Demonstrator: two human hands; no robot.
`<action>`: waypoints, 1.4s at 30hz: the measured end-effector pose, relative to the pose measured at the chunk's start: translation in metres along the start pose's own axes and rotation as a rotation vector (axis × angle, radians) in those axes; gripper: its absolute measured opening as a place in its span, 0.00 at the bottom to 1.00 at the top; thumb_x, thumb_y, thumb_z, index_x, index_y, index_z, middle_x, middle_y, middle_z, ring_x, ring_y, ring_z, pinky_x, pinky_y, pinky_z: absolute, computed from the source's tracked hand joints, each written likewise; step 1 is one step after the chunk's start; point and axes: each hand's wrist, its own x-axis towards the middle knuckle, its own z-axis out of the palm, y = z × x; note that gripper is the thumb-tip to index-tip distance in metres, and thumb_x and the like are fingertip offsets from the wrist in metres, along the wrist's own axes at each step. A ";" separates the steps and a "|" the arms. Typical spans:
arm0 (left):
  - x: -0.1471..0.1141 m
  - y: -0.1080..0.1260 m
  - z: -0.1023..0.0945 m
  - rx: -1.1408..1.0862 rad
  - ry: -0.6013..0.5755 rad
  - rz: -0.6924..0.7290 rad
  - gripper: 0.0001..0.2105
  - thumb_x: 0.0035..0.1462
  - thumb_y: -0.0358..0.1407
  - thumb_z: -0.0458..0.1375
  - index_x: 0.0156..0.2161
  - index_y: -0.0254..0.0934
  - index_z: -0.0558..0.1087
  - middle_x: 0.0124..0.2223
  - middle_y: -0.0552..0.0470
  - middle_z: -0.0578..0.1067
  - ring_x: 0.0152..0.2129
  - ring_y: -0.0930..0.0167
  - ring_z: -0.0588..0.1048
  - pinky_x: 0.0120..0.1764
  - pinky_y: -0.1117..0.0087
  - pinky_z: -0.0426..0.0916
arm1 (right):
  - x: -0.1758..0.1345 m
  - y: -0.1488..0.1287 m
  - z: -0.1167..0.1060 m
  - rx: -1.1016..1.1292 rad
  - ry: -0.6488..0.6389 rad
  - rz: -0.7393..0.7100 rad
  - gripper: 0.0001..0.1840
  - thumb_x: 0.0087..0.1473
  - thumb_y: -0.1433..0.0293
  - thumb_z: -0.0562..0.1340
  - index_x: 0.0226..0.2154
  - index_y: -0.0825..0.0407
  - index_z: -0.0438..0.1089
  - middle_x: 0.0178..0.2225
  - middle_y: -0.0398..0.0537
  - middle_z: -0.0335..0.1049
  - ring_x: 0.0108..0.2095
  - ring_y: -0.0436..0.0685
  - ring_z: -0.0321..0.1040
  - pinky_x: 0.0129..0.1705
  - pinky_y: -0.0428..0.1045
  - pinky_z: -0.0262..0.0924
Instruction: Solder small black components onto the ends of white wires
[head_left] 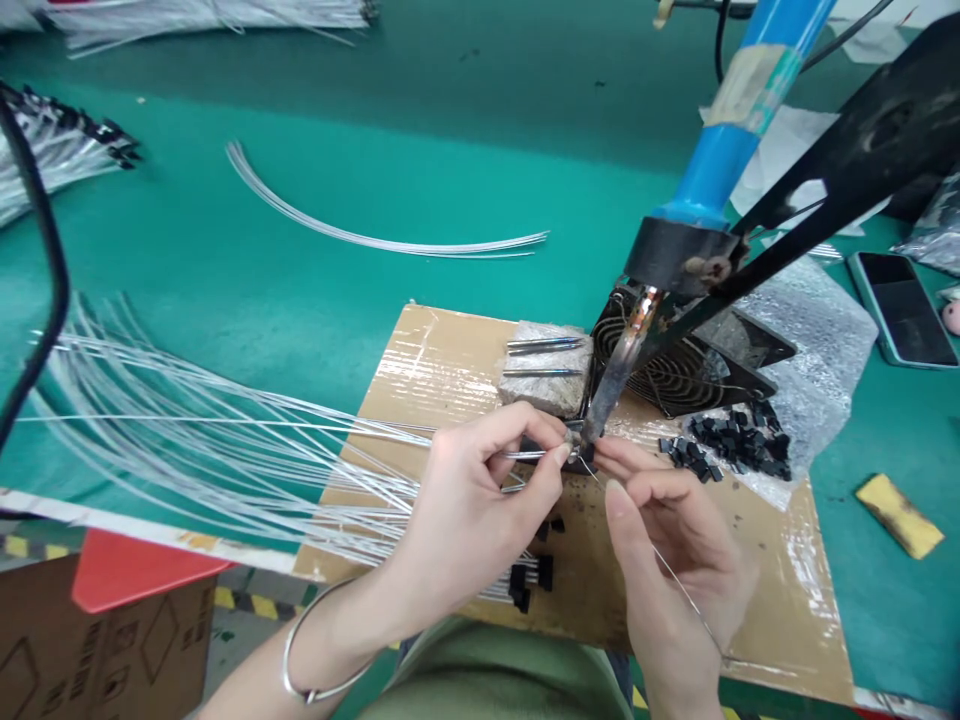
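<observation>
My left hand (487, 500) pinches the end of a thin white wire (390, 430) between thumb and forefinger, just beside the hot end of a soldering iron (615, 370). The iron's blue handle is clamped in a black stand, tip pointing down. In my right hand (675, 550) is a strand of solder wire (679, 582), its end reaching the iron's tip. Fingers partly cover the contact point, so the joint is hidden. Under my left hand lie many white wires (300, 500), some with black connectors (532, 580) on their ends.
Cardboard (780, 620) covers the work spot. On it are a grey block (544, 390) with metal pins, a black fan (675, 370) and small black housings (742, 440) on bubble wrap. A yellow sponge (900, 515) and a phone (904, 310) lie right; a wire bundle (375, 240) lies behind.
</observation>
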 end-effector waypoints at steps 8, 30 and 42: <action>0.000 -0.001 0.000 -0.004 0.004 0.005 0.06 0.59 0.32 0.59 0.30 0.37 0.77 0.33 0.48 0.84 0.29 0.67 0.80 0.25 0.71 0.63 | -0.001 0.000 0.001 0.002 0.002 -0.013 0.08 0.66 0.76 0.68 0.34 0.48 0.73 0.51 0.49 0.85 0.52 0.55 0.83 0.54 0.45 0.78; -0.001 -0.003 0.001 0.028 0.023 0.067 0.07 0.58 0.31 0.59 0.30 0.36 0.77 0.32 0.47 0.83 0.24 0.70 0.76 0.22 0.71 0.58 | -0.002 0.004 0.000 -0.003 0.000 -0.036 0.08 0.64 0.77 0.69 0.36 0.49 0.75 0.51 0.49 0.85 0.52 0.54 0.83 0.53 0.44 0.77; -0.002 -0.004 0.003 0.053 0.015 0.075 0.07 0.59 0.30 0.58 0.30 0.36 0.77 0.29 0.52 0.81 0.18 0.76 0.62 0.21 0.72 0.55 | 0.000 0.007 0.000 -0.040 0.006 -0.073 0.07 0.65 0.77 0.68 0.36 0.48 0.75 0.51 0.47 0.85 0.52 0.52 0.83 0.56 0.42 0.74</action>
